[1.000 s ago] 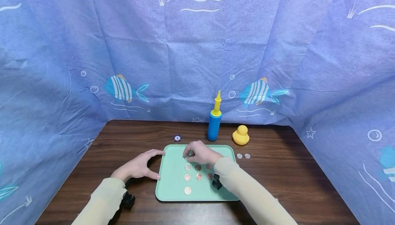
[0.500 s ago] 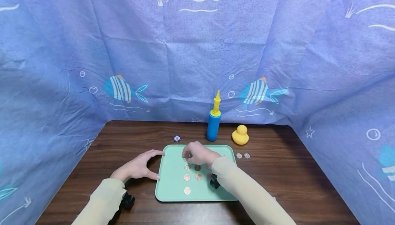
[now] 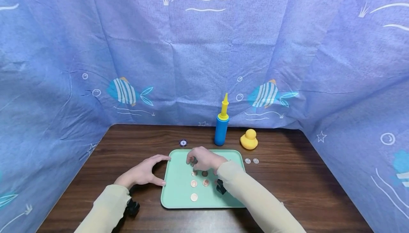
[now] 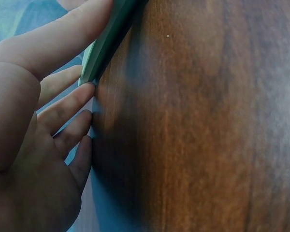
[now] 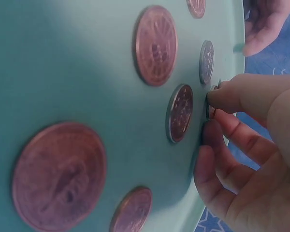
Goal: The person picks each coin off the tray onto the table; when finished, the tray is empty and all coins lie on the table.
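Observation:
A mint-green tray (image 3: 177, 194) lies on the table with several copper and silver coins spread in rows on it. My right hand (image 3: 204, 157) reaches over its back part, thumb and forefinger pinching a silver coin (image 5: 210, 107) low at the surface. Beside those fingertips stand another silver coin (image 5: 207, 63) and a darker coin (image 5: 180, 113). Larger in the right wrist view, a copper coin (image 5: 60, 176) lies nearer the wrist. My left hand (image 3: 145, 171) spans the tray's left edge, thumb and fingers spread and straight at the rim. The right sleeve covers some coins at the right.
Behind the tray stand a blue and yellow hand pump (image 3: 221, 130) and a yellow rubber duck (image 3: 249, 140). A poker chip (image 3: 183, 143) lies at the back left. Two silver coins (image 3: 251, 161) rest on the wooden table (image 3: 297, 183) right of the tray. Blue cloth (image 3: 204, 66) hangs around.
My right hand has shifted slightly left over the back of the tray, its fingertips staying low at the same coin. The left hand keeps its place at the rim.

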Available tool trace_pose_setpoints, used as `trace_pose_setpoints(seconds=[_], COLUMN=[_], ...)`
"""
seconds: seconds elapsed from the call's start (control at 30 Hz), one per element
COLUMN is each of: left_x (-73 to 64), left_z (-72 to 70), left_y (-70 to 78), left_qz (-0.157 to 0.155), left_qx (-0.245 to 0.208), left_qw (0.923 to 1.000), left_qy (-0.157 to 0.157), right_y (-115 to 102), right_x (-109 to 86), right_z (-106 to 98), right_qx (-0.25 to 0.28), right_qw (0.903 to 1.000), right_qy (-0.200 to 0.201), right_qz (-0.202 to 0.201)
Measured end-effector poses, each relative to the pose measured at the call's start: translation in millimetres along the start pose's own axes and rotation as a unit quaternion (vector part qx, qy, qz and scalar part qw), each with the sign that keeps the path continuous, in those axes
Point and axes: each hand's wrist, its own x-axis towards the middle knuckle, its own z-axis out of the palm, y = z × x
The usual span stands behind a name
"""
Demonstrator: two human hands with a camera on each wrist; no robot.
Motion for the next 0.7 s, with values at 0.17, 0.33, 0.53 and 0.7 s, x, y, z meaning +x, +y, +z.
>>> trace_pose_setpoints(seconds=[0.17, 0.33, 0.53, 0.7], left_x=[-0.9, -1.4, -1.5, -1.5], left_z=[-0.1, -0.3, 0.0, -0.2], left_y=[0.6, 0.6, 1.0, 1.7], left_qz=[0.001, -0.003, -0.004, -0.004], left_qx=[-0.007, -0.011, -0.009, -0.006], left_qw=[1.0000, 0.9999, 1.0000, 1.0000], left_qy=[-0.001, -0.002, 0.001, 0.002], right_y=[-2.7, -0.5, 3.0, 4.0], right_x=[-0.5, 0.1, -0.2, -0.3], right_z=[-0.5, -0.2, -0.1, -0.8], right_qx=[0.001, 0.004, 0.020, 0.028], right_qw=[0.9999, 0.9997, 0.9994, 0.9990], right_qy=[-0.010, -0.015, -0.015, -0.017], right_qz=[0.013, 0.018, 0.022, 0.029])
